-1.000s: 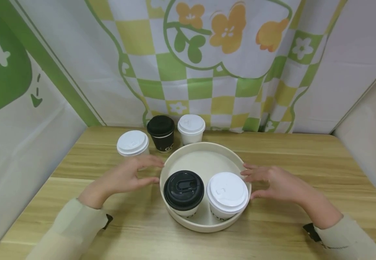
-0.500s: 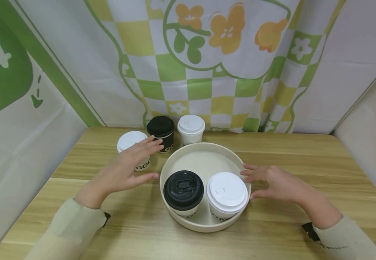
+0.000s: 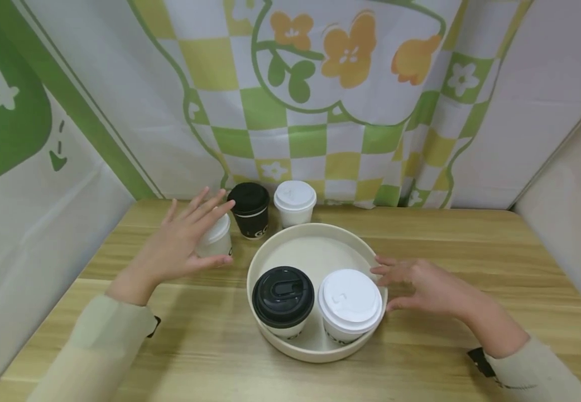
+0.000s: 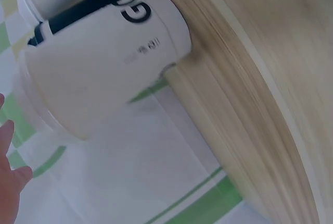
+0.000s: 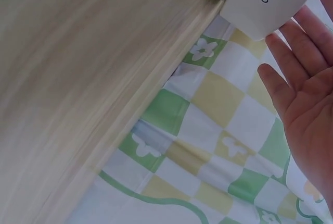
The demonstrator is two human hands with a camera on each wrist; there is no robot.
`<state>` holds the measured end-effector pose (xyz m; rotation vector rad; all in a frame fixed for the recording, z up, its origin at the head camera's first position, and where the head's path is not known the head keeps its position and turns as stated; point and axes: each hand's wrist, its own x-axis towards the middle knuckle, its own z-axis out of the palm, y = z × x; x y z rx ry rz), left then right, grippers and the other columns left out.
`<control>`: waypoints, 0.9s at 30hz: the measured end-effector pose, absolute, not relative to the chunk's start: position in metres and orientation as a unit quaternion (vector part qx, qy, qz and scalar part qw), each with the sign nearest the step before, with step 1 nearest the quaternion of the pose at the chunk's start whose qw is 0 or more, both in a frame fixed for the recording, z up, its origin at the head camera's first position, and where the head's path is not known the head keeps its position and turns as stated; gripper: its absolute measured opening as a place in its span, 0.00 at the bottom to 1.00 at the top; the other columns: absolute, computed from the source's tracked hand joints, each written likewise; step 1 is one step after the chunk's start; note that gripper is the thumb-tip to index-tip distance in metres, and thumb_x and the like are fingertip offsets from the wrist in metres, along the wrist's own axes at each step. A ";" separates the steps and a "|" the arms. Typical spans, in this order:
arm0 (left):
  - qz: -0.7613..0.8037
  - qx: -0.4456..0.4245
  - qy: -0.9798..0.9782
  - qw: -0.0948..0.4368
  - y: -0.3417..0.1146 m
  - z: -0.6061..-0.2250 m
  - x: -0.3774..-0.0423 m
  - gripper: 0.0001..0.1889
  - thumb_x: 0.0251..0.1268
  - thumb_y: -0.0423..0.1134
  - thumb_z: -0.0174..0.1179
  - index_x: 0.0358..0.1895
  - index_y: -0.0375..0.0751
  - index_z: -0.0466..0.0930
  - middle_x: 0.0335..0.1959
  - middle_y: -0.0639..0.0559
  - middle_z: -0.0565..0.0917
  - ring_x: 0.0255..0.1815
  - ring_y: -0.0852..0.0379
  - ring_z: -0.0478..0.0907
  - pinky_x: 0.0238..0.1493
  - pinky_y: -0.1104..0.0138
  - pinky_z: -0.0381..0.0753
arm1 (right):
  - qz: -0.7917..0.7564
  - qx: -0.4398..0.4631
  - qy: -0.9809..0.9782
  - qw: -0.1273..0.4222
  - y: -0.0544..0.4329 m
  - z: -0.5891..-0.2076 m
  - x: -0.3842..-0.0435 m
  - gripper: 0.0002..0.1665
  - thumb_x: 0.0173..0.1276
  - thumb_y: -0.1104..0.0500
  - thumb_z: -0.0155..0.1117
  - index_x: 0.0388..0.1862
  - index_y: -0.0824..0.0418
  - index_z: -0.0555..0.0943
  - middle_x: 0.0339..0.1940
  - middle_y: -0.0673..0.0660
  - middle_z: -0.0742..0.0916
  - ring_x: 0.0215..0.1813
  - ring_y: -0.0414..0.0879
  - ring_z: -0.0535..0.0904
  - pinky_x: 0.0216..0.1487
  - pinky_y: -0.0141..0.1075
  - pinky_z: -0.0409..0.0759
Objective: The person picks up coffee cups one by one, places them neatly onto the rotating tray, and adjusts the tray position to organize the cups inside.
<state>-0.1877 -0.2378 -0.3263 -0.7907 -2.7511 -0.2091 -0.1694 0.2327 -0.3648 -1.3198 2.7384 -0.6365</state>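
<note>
A round cream tray holds a black-lidded paper cup and a white-lidded paper cup, both upright. My right hand stays at the tray's right side, fingertips right at the rim. In the right wrist view its fingers are extended beside a pale wall with dark lettering. Left of the tray, my left hand has its fingers spread and overlaps another white-lidded cup, hiding much of it. In the left wrist view that cup shows whole, with the left fingertips near its lid.
Behind the tray stand a small black cup and a small white-lidded cup. A checked, flower-print curtain hangs along the far edge of the wooden table. White fabric walls flank the table.
My left hand has left the tray's left rim and moved left and away from me, its fingers spreading over the left white-lidded cup. The right hand stays at the rim.
</note>
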 end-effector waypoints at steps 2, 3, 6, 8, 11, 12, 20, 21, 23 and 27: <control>-0.067 -0.263 -0.954 0.127 -0.241 -0.327 -0.190 0.53 0.53 0.68 0.65 0.80 0.63 0.46 0.83 0.59 0.44 0.84 0.47 0.39 0.71 0.27 0.43 | -0.202 -0.428 0.881 0.016 0.233 -0.365 -0.169 0.25 0.52 0.50 0.77 0.50 0.55 0.87 0.60 0.57 0.85 0.67 0.61 0.76 0.60 0.54 0.78; -0.063 -0.259 -0.956 0.122 -0.243 -0.327 -0.192 0.54 0.53 0.69 0.64 0.80 0.64 0.45 0.83 0.60 0.42 0.84 0.48 0.38 0.71 0.27 0.42 | -0.202 -0.429 0.880 0.015 0.234 -0.365 -0.169 0.25 0.53 0.49 0.77 0.51 0.55 0.87 0.60 0.57 0.85 0.67 0.61 0.76 0.60 0.54 0.78; -0.058 -0.249 -0.961 0.110 -0.247 -0.326 -0.195 0.55 0.52 0.71 0.63 0.81 0.63 0.43 0.83 0.61 0.39 0.84 0.48 0.35 0.71 0.27 0.39 | -0.204 -0.429 0.880 0.016 0.235 -0.365 -0.168 0.26 0.54 0.47 0.76 0.51 0.55 0.87 0.60 0.56 0.85 0.68 0.61 0.76 0.60 0.54 0.79; -0.055 -0.244 -0.963 0.103 -0.249 -0.326 -0.197 0.56 0.51 0.72 0.63 0.81 0.64 0.42 0.83 0.61 0.39 0.84 0.48 0.35 0.72 0.27 0.39 | -0.205 -0.427 0.881 0.017 0.235 -0.366 -0.169 0.26 0.55 0.46 0.75 0.51 0.54 0.87 0.61 0.56 0.85 0.68 0.61 0.75 0.60 0.54 0.78; -0.048 -0.236 -0.966 0.089 -0.251 -0.326 -0.200 0.57 0.51 0.71 0.63 0.81 0.64 0.39 0.83 0.61 0.37 0.84 0.49 0.33 0.72 0.28 0.39 | -0.205 -0.424 0.882 0.018 0.236 -0.367 -0.168 0.26 0.56 0.44 0.74 0.52 0.53 0.87 0.61 0.55 0.85 0.68 0.60 0.75 0.61 0.55 0.78; -0.049 -0.233 -0.968 0.084 -0.252 -0.326 -0.202 0.57 0.51 0.71 0.63 0.81 0.65 0.39 0.83 0.61 0.37 0.84 0.49 0.32 0.72 0.28 0.39 | -0.205 -0.422 0.883 0.019 0.236 -0.367 -0.168 0.26 0.56 0.44 0.74 0.52 0.53 0.87 0.61 0.55 0.85 0.69 0.60 0.75 0.61 0.55 0.77; -0.055 -0.230 -0.969 0.073 -0.258 -0.336 -0.213 0.58 0.51 0.74 0.61 0.80 0.68 0.34 0.83 0.60 0.38 0.84 0.47 0.36 0.72 0.30 0.47 | -0.209 -0.420 0.883 0.019 0.235 -0.368 -0.168 0.24 0.55 0.47 0.75 0.50 0.53 0.87 0.61 0.56 0.85 0.68 0.61 0.75 0.62 0.55 0.76; -0.056 -0.230 -0.969 0.072 -0.259 -0.337 -0.214 0.58 0.52 0.74 0.61 0.80 0.68 0.34 0.83 0.59 0.38 0.84 0.47 0.37 0.72 0.30 0.48 | -0.210 -0.419 0.883 0.020 0.235 -0.368 -0.168 0.24 0.55 0.47 0.75 0.50 0.52 0.87 0.61 0.56 0.85 0.68 0.61 0.75 0.62 0.55 0.76; -0.057 -0.230 -0.969 0.069 -0.259 -0.340 -0.216 0.57 0.53 0.74 0.60 0.80 0.68 0.34 0.83 0.59 0.39 0.84 0.46 0.38 0.72 0.31 0.51 | -0.213 -0.416 0.884 0.022 0.235 -0.368 -0.168 0.24 0.56 0.45 0.74 0.50 0.52 0.87 0.62 0.56 0.84 0.68 0.61 0.75 0.62 0.55 0.75; -0.066 -0.232 -0.968 0.064 -0.260 -0.344 -0.218 0.56 0.54 0.73 0.60 0.81 0.65 0.36 0.83 0.55 0.42 0.83 0.44 0.42 0.73 0.33 0.54 | -0.213 -0.412 0.886 0.023 0.235 -0.367 -0.167 0.25 0.57 0.42 0.71 0.51 0.51 0.87 0.62 0.56 0.84 0.69 0.61 0.75 0.62 0.56 0.76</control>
